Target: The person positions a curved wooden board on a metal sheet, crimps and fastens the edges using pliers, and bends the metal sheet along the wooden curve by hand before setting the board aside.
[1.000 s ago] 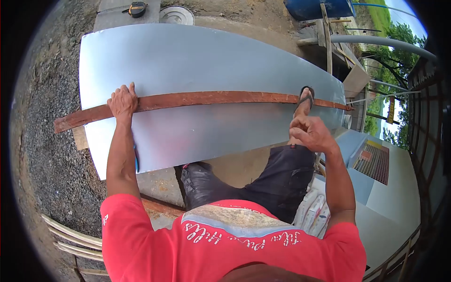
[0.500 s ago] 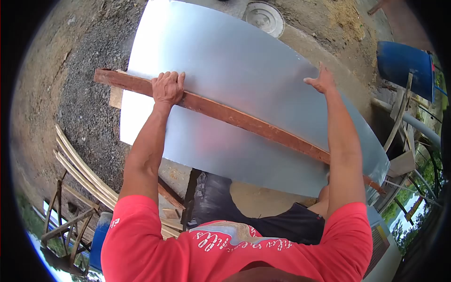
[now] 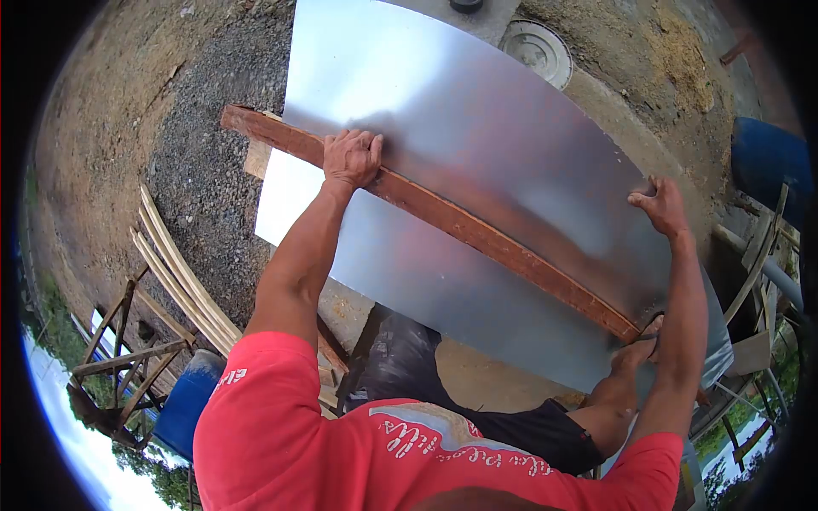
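Observation:
A large shiny metal sheet (image 3: pixel 477 111) lies in front of me, with a reddish-brown wooden beam (image 3: pixel 486 234) slanting across its top. My left hand (image 3: pixel 351 159) is closed over the beam near its left end, knuckles up. At the far right edge of the sheet, my right hand (image 3: pixel 665 207) grips the rim, thumb on the upper face and fingers curled over the edge; the fingertips are partly hidden. My foot (image 3: pixel 653 332) rests at the right part of the beam, where my forearm covers some of it.
Gravel (image 3: pixel 209 136) borders the sheet on the left, with curved light wooden strips (image 3: pixel 183 272) lower down. A round pale lid (image 3: pixel 538 53) lies beyond the far edge. Blue barrels stand at right (image 3: pixel 771 166) and lower left (image 3: pixel 189 404), near a wooden frame (image 3: pixel 128 358).
My right hand has gone from spread fingers over the sheet to gripping its far edge. Reflections on the sheet have shifted. The view has swung, and my foot now shows by the beam.

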`<action>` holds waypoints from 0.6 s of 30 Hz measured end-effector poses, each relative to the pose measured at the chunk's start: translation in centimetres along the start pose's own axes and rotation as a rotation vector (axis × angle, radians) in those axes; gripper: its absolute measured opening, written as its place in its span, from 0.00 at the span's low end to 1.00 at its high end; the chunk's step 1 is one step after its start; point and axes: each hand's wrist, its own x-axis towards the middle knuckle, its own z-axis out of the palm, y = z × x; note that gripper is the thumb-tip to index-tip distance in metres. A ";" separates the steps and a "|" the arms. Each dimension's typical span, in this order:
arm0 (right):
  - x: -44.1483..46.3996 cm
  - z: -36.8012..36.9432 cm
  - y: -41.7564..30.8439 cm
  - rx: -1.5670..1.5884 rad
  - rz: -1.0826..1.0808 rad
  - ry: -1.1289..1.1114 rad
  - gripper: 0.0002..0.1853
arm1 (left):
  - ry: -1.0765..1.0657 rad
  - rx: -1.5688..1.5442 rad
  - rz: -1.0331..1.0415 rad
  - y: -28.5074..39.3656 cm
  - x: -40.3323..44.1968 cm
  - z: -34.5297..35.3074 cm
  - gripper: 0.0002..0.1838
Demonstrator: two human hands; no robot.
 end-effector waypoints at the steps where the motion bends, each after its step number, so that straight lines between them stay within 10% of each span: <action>1: -1.9 -0.8 -1.3 -0.035 0.029 -0.006 0.24 | -0.011 -0.004 -0.001 0.0 -0.1 0.0 0.12; 12: -13.2 -0.6 -6.7 -0.190 0.044 0.255 0.25 | 0.139 -0.089 0.122 -1.2 -1.1 0.3 0.09; 17: -12.2 -0.4 -6.8 -0.144 0.131 0.260 0.24 | 0.330 0.131 0.273 -6.8 -1.8 6.6 0.29; 18: -11.9 -0.3 -6.9 -0.086 0.148 0.239 0.24 | 0.096 0.343 0.253 -6.8 -1.5 5.4 0.25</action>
